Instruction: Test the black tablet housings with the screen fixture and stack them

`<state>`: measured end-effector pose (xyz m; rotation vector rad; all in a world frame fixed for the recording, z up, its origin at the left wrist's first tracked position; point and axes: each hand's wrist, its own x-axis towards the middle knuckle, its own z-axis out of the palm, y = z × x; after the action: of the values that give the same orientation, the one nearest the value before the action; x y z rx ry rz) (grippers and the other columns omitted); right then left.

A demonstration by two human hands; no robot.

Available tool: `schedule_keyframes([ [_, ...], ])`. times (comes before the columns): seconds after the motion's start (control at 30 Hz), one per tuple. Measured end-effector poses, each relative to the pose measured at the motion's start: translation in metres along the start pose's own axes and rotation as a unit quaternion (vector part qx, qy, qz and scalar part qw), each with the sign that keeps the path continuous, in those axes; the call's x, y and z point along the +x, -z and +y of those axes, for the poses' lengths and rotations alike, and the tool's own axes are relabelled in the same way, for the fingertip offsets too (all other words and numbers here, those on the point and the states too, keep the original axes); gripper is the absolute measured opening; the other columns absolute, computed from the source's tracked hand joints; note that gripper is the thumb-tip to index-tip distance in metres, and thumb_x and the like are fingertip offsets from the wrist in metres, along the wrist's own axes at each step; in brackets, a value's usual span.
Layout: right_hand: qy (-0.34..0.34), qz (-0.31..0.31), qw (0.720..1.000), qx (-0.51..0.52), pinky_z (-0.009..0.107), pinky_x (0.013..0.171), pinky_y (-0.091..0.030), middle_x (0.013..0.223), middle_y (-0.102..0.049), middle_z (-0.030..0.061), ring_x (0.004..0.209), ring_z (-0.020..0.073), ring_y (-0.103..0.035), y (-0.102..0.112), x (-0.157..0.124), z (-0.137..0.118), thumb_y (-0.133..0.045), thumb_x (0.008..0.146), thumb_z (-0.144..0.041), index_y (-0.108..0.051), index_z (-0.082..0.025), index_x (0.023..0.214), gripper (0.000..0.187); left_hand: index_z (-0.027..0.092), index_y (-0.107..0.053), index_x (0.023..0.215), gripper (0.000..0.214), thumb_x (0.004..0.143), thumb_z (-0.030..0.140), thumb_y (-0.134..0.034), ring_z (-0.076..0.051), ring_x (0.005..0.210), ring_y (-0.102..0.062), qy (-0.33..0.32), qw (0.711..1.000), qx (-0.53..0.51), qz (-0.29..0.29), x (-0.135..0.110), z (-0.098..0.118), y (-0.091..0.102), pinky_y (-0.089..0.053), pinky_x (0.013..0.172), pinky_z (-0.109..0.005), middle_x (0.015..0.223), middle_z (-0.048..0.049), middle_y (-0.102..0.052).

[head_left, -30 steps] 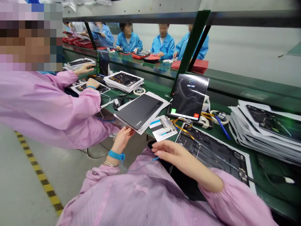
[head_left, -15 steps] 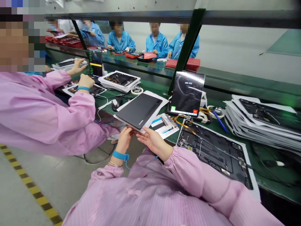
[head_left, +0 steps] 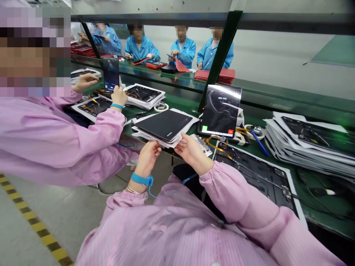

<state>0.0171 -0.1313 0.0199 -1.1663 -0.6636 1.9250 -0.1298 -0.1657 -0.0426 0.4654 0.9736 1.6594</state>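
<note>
the left hand (head_left: pixel 148 157) and right hand (head_left: pixel 191 150) each pinch the near edge of the paper stack (head_left: pixel 166 141) at the bench (head_left: pixel 188 102) edge, with the tablet (head_left: pixel 163 125) on top just beyond the fingers, its long axis running away rightward.

No legible text: logo on dark tablet (head_left: pixel 163 125) blurred (screen (head_left: pixel 220 111) labels too small).

The dark tablet (head_left: pixel 163 125) lies on white sheets (head_left: pixel 181 133); the left hand (head_left: pixel 148 157) and right hand (head_left: pixel 192 151) pinch their near edge; right of the tablet stands a propped screen (head_left: pixel 220 111); left of it, a co-worker's hand (head_left: pixel 119 96).
</note>
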Motion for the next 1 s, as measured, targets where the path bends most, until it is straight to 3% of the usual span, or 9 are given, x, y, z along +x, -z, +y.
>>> schedule_keyframes([
  [0.2,-0.026,0.016,0.999,0.021,0.022,0.060,-0.048,0.073,-0.060,0.0019,0.065,0.0129,-0.059,-0.014,0.003,-0.021,-0.058,0.096,-0.030,-0.057,-0.016,0.083,0.019,0.015,-0.055,0.078,0.021,0.063,0.023,-0.067,-0.003,0.048,-0.048,0.023,1.000,-0.001,-0.004,0.001,-0.004,-0.004,-0.026,0.040,-0.014,0.068,0.0029,-0.059],
  [0.3,-0.033,0.021,0.999,0.019,0.022,0.061,-0.049,0.072,-0.059,0.0006,0.063,0.0126,-0.058,-0.018,0.007,-0.026,-0.064,0.093,-0.024,-0.056,-0.016,0.084,0.014,0.014,-0.059,0.082,0.024,0.063,0.026,-0.068,-0.006,0.047,-0.052,0.037,0.996,0.086,-0.003,-0.001,-0.014,-0.001,-0.028,0.038,-0.015,0.071,-0.0017,-0.065],
  [0.4,-0.046,0.025,0.999,0.008,0.023,0.060,-0.049,0.070,-0.059,0.0008,0.062,0.0124,-0.057,-0.018,0.012,-0.025,-0.063,0.091,-0.017,-0.056,-0.016,0.083,0.011,0.014,-0.061,0.076,0.019,0.064,0.027,-0.067,-0.010,0.042,-0.054,0.058,0.980,0.191,0.007,-0.003,-0.024,0.003,-0.024,0.034,-0.016,0.061,-0.0042,-0.065],
  [0.47,-0.056,0.028,0.998,0.000,0.022,0.059,-0.049,0.068,-0.059,0.0013,0.061,0.0121,-0.057,-0.017,0.014,-0.023,-0.058,0.092,-0.012,-0.055,-0.015,0.081,0.012,0.014,-0.059,0.065,0.017,0.066,0.028,-0.067,-0.011,0.034,-0.049,0.076,0.974,0.215,-0.001,-0.004,-0.026,0.005,-0.021,0.032,-0.017,0.046,-0.0034,-0.058],
  [0.6,-0.059,0.033,0.998,-0.007,0.021,0.058,-0.048,0.065,-0.058,0.0006,0.058,0.0111,-0.056,-0.015,0.017,-0.019,-0.053,0.093,-0.010,-0.054,-0.015,0.078,0.016,0.016,-0.049,0.047,0.035,0.073,0.032,-0.067,-0.010,0.024,-0.036,0.081,0.971,0.223,-0.008,-0.008,-0.016,0.010,-0.020,0.030,-0.019,0.027,0.0021,-0.035],
  [0.67,-0.057,0.032,0.998,-0.008,0.021,0.058,-0.049,0.064,-0.058,0.0000,0.058,0.0111,-0.057,-0.013,0.017,-0.018,-0.054,0.093,-0.011,-0.054,-0.016,0.078,0.016,0.014,-0.056,0.056,0.028,0.077,0.030,-0.063,-0.010,0.029,-0.042,0.105,0.979,0.174,-0.005,-0.010,-0.006,0.012,-0.022,0.030,-0.018,0.037,-0.0002,-0.048],
  [0.77,-0.055,0.027,0.998,-0.007,0.021,0.057,-0.049,0.065,-0.059,0.0006,0.059,0.0116,-0.058,-0.010,0.019,-0.016,-0.055,0.092,-0.011,-0.055,-0.016,0.078,0.015,0.012,-0.063,0.082,0.013,0.081,0.021,-0.054,-0.016,0.062,-0.067,0.157,0.987,-0.013,-0.015,-0.011,0.007,0.010,-0.049,0.047,-0.021,0.076,-0.0088,-0.070],
  [0.87,-0.055,0.024,0.998,-0.001,0.021,0.059,-0.049,0.066,-0.060,0.0012,0.059,0.0115,-0.058,-0.009,0.019,-0.014,-0.054,0.093,-0.011,-0.055,-0.015,0.079,0.015,0.015,-0.062,0.091,0.012,0.083,0.017,-0.053,-0.017,0.085,-0.068,0.105,0.984,-0.141,0.019,-0.003,0.013,0.002,-0.057,0.079,-0.030,0.089,-0.0065,-0.070],
  [1.0,-0.054,0.018,0.998,0.012,0.021,0.060,-0.050,0.066,-0.061,0.0013,0.058,0.0114,-0.058,-0.009,0.017,-0.012,-0.054,0.093,-0.010,-0.056,-0.015,0.080,0.014,0.019,-0.062,0.098,0.014,0.086,0.023,-0.058,-0.018,0.084,-0.068,0.098,0.983,-0.134,0.073,0.020,0.015,-0.009,-0.057,0.075,-0.030,0.093,-0.0032,-0.071],
])
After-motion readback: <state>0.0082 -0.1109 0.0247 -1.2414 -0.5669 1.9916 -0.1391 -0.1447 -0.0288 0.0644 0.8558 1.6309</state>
